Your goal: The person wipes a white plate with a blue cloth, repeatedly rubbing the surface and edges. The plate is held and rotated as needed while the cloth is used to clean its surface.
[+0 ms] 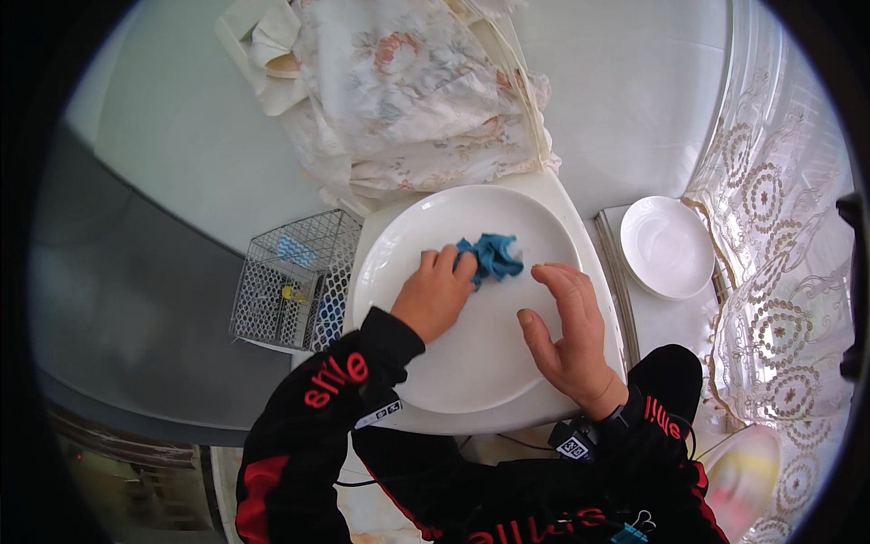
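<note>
A large round white plate (pixel 469 360) rests on a white chair seat in front of me. On its surface lies a crumpled blue cloth (pixel 499 257). My left hand (pixel 438 289) is on the cloth's left end, its fingers bent over the fabric; whether they pinch it is partly hidden. My right hand (pixel 571 333) is over the plate's right side, thumb and fingers apart, holding nothing, to the right of the cloth.
Floral fabric (pixel 421 102) is draped over the chair beyond the plate. A wire cage (pixel 292 285) stands at the left. At the right, smaller white plates (pixel 667 248) sit on a white surface (pixel 656 326) beside a lace curtain (pixel 775 272).
</note>
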{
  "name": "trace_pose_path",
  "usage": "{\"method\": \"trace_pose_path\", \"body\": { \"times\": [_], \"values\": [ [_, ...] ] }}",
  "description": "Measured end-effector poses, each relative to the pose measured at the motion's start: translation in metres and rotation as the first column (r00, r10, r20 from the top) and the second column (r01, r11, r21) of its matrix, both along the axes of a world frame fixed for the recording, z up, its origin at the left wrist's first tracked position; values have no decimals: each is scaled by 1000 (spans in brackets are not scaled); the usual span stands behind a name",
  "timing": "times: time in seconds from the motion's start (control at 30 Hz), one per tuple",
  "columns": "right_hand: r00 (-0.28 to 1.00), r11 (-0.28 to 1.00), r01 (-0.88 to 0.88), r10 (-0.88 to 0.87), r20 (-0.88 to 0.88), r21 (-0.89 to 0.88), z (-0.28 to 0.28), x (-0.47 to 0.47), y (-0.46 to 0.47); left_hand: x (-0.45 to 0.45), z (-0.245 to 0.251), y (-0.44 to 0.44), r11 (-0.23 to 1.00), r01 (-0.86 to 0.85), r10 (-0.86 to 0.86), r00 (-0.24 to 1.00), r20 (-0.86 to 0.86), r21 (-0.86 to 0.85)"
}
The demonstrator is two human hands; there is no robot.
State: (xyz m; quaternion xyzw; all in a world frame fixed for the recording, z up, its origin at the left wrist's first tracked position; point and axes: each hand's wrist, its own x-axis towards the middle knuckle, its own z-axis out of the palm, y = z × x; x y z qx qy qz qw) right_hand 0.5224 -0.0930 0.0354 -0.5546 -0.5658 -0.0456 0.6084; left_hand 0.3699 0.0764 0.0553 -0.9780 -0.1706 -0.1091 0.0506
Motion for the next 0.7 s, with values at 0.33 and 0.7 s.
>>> {"method": "trace_pose_path", "body": {
  "times": [0.33, 0.7],
  "values": [
    [999, 997, 30, -27, 43, -72, -4, -3, 1, 39, 7, 64, 963, -151, 110, 976, -187, -225],
    [997, 992, -18, 27, 75, -125, -12, -7, -11, -4, 9, 7, 946, -153, 118, 984, -136, -285]
  ]
}}
